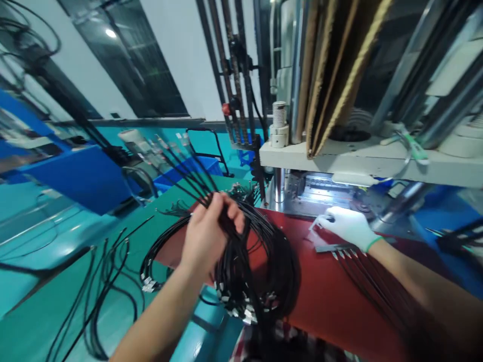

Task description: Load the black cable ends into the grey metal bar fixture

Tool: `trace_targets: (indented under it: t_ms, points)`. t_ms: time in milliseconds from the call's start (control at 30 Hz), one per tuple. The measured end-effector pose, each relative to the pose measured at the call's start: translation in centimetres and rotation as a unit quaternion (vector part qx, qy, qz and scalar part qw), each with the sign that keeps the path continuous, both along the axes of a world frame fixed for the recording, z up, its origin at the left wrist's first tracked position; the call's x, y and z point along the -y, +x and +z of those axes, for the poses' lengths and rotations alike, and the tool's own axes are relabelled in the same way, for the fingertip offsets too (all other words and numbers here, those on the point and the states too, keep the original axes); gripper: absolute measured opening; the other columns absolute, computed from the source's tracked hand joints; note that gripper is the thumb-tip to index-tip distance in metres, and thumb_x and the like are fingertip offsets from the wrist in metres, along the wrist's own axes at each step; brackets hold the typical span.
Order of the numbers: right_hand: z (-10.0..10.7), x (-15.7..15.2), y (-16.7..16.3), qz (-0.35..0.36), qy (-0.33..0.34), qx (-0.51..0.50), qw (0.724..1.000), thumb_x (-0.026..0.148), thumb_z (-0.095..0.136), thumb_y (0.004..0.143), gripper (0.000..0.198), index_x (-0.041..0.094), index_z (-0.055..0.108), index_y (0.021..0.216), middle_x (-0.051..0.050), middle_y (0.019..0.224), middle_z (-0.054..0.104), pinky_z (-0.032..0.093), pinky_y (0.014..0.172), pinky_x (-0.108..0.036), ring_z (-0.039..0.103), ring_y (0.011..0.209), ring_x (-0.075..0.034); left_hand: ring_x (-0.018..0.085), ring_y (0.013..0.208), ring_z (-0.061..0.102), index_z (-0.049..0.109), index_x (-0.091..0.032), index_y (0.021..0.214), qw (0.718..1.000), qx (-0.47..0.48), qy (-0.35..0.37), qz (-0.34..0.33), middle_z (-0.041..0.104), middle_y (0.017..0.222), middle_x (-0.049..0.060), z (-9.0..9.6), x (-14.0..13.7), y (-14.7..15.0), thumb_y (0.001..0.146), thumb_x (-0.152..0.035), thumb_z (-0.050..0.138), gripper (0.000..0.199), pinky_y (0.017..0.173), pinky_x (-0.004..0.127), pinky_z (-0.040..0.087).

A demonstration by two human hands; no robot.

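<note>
My left hand [209,226], bare, is closed around a bundle of black cables [230,234]. Their connector ends [169,146] fan out above the fist, blurred by motion. Below it, a large coil of black cables [279,261] with silvery and white ends hangs over the mat's near edge. My right hand [347,226] wears a white glove, its fingers curled together over the red mat [320,291]. Something thin and pale shows at its fingertips, too blurred to name. Just under this hand lies a flat grey metal fixture [332,248], with several cable ends [349,254] lined up along it.
A press machine [362,166] with a lit metal bed [324,188] stands beyond my right hand. Cardboard sheets [332,75] lean on it, near a green-and-white tool [413,146]. Loose black cables [101,286] lie on the green table [49,311] at left. Blue bins [192,171] stand behind.
</note>
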State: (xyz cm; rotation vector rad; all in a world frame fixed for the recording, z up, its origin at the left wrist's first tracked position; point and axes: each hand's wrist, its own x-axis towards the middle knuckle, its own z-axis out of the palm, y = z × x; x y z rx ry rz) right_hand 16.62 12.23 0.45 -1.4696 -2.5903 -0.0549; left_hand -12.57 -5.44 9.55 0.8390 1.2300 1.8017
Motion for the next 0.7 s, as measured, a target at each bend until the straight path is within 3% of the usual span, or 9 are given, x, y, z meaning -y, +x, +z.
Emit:
trace_targets:
  t_ms: [33, 67, 100, 167, 233, 333, 433, 500, 700]
  points:
    - [-0.1, 0.1, -0.5, 0.008, 0.0, 0.001, 1.0, 0.051, 0.051, 0.084, 0.037, 0.02, 0.067, 0.073, -0.007, 0.075, 0.066, 0.037, 0.059, -0.029, 0.062, 0.07, -0.022, 0.012, 0.058, 0.053, 0.046, -0.02, 0.08, 0.992, -0.103, -0.043, 0.058, 0.047, 0.066, -0.003, -1.2, -1.1, -2.0, 0.089, -0.045, 0.045, 0.026, 0.056, 0.023, 0.044]
    - [-0.2, 0.1, -0.8, 0.019, 0.0, 0.0, 1.0, 0.051, 0.051, 0.084, 0.037, 0.019, 0.067, 0.074, -0.007, 0.078, 0.066, 0.037, 0.061, -0.028, 0.061, 0.073, -0.021, 0.014, 0.062, 0.054, 0.047, -0.019, 0.076, 0.957, -0.24, -0.125, 0.103, 0.048, 0.065, -0.001, -2.5, -2.2, -3.7, 0.09, -0.045, 0.04, 0.03, 0.061, 0.025, 0.045]
    - [-0.3, 0.1, -1.0, 0.032, 0.002, -0.002, 0.999, 0.05, 0.052, 0.084, 0.036, 0.019, 0.068, 0.076, -0.007, 0.082, 0.066, 0.038, 0.065, -0.028, 0.061, 0.078, -0.021, 0.018, 0.066, 0.056, 0.048, -0.018, 0.07, 0.888, -0.378, -0.237, 0.114, 0.046, 0.061, 0.0, -3.8, -3.2, -5.0, 0.088, -0.046, 0.041, 0.033, 0.064, 0.027, 0.045]
    - [-0.5, 0.0, -1.1, 0.061, 0.004, -0.009, 0.998, 0.046, 0.053, 0.085, 0.033, 0.017, 0.068, 0.079, -0.008, 0.088, 0.065, 0.039, 0.072, -0.027, 0.059, 0.086, -0.02, 0.027, 0.069, 0.057, 0.045, -0.019, 0.056, 0.837, -0.447, -0.299, 0.1, 0.037, 0.051, 0.0, -6.0, -4.6, -6.0, 0.074, -0.046, 0.062, 0.036, 0.065, 0.032, 0.042]
    - [-0.7, -0.1, -1.0, 0.091, 0.003, -0.018, 0.996, 0.042, 0.053, 0.088, 0.031, 0.016, 0.068, 0.082, -0.008, 0.091, 0.063, 0.039, 0.077, -0.026, 0.057, 0.09, -0.019, 0.03, 0.073, 0.058, 0.045, -0.019, 0.057, 0.759, -0.573, -0.298, 0.079, 0.044, 0.055, 0.004, -7.2, -5.5, -4.8, 0.079, -0.05, 0.058, 0.04, 0.066, 0.034, 0.042]
    - [-1.0, -0.3, -0.6, 0.129, -0.003, -0.031, 0.991, 0.038, 0.052, 0.09, 0.028, 0.016, 0.069, 0.091, -0.007, 0.091, 0.062, 0.039, 0.081, -0.025, 0.054, 0.091, -0.017, 0.029, 0.091, 0.059, 0.057, -0.017, 0.082, 0.656, -0.737, -0.163, -0.028, 0.061, 0.088, 0.011, -8.1, -7.2, -0.4, 0.092, -0.046, 0.04, 0.035, 0.076, 0.037, 0.046]
    - [-1.2, -0.3, -0.3, 0.152, -0.005, -0.038, 0.988, 0.036, 0.05, 0.092, 0.028, 0.018, 0.069, 0.102, -0.007, 0.093, 0.061, 0.039, 0.085, -0.027, 0.053, 0.094, -0.018, 0.029, 0.111, 0.052, 0.055, -0.017, 0.116, 0.629, -0.759, -0.041, -0.165, 0.058, 0.116, 0.013, -9.4, -10.1, 3.6, 0.092, -0.035, 0.047, 0.031, 0.092, 0.042, 0.044]
    - [-1.2, 0.1, -0.3, 0.162, -0.006, -0.037, 0.986, 0.035, 0.048, 0.094, 0.03, 0.02, 0.069, 0.109, -0.007, 0.094, 0.062, 0.039, 0.085, -0.028, 0.054, 0.095, -0.019, 0.026, 0.113, 0.051, 0.053, -0.02, 0.121, 0.626, -0.746, -0.014, -0.226, 0.056, 0.119, 0.01, -10.6, -12.1, 4.8, 0.092, -0.03, 0.048, 0.031, 0.094, 0.042, 0.043]
    - [0.7, -0.4, 0.0, 0.146, -0.005, -0.036, 0.989, 0.031, 0.046, 0.095, 0.028, 0.02, 0.069, 0.106, -0.009, 0.102, 0.066, 0.039, 0.089, -0.035, 0.056, 0.096, -0.021, 0.022, 0.106, 0.053, 0.056, -0.021, 0.116, 0.656, -0.709, -0.008, -0.259, 0.056, 0.108, 0.008, -12.4, -13.8, 4.1, 0.095, -0.03, 0.044, 0.026, 0.093, 0.039, 0.043]
